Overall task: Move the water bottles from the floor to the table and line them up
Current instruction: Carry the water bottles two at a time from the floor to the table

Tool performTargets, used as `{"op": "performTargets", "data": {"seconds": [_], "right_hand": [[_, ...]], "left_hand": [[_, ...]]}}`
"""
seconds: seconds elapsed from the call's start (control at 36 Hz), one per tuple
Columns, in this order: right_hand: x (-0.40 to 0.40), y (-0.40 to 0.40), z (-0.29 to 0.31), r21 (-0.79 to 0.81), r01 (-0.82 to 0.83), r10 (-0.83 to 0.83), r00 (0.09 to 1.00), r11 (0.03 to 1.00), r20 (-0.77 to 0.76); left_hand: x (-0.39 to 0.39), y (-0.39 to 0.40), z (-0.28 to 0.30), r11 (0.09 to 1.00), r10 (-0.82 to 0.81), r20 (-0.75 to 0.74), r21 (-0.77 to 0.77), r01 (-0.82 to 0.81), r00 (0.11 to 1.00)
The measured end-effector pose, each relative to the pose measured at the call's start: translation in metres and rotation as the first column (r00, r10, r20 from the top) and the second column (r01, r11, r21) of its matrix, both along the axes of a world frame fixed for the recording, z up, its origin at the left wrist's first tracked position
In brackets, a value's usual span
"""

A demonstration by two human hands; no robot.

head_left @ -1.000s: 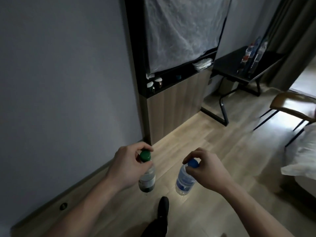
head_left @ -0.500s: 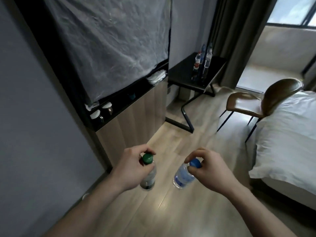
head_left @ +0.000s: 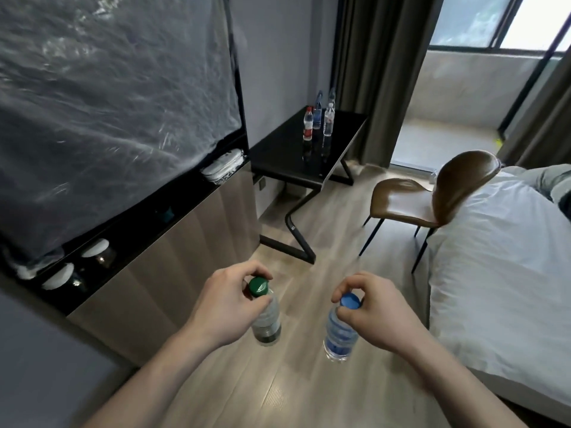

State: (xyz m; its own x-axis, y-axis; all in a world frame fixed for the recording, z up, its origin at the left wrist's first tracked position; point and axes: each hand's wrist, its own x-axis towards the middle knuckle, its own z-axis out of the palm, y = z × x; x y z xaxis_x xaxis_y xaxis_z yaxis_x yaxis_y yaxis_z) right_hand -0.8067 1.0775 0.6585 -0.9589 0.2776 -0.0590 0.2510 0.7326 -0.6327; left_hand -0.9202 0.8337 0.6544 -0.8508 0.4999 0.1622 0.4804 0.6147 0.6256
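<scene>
Above the floor [head_left: 278,381], each grip is closed on one bottle at the neck. The left hand [head_left: 227,307] pinches the green-cap bottle [head_left: 265,319]; the right hand [head_left: 375,310] pinches the blue-cap bottle [head_left: 340,335]. Both bottles hang clear of the floor, long axes near vertical, caps up, bases down. Step in hand, as judged: carrying the pair to the desk [head_left: 287,156]. Several bottles [head_left: 318,122] already stand upright near the desk's far edge, close together. The next move calls for walking forward past the chair [head_left: 411,202], then setting both bottles upright beside that group, in line with it.
</scene>
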Motion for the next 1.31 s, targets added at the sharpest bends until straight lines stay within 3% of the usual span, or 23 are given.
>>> {"op": "performTargets", "data": {"seconds": [0.28, 0.61, 1.06, 1.31], "right_hand": [[-0.074, 0.12, 0.016, 0.007, -0.058, 0.058, 0.998, 0.998, -0.029], [-0.187, 0.215, 0.016, -0.009, -0.089, 0.088, 0.995, 0.996, -0.038], [-0.361, 0.33, 0.007, -0.001, -0.039, 0.038, 0.999, 0.999, -0.035], [-0.434, 0.414, 0.005, -0.074, 0.025, -0.029, 0.998, 0.997, -0.049]], "left_hand": [[-0.05, 0.106, 0.002, 0.99, 0.114, 0.018, 0.076, -0.115, 0.993], [-0.15, 0.196, -0.005, 0.988, 0.155, 0.039, 0.012, -0.155, 0.987], [-0.354, 0.319, -0.008, 1.0, 0.007, 0.011, -0.025, -0.007, 1.0], [-0.438, 0.395, -0.005, 0.999, -0.033, 0.019, -0.005, 0.033, 0.999]]}}
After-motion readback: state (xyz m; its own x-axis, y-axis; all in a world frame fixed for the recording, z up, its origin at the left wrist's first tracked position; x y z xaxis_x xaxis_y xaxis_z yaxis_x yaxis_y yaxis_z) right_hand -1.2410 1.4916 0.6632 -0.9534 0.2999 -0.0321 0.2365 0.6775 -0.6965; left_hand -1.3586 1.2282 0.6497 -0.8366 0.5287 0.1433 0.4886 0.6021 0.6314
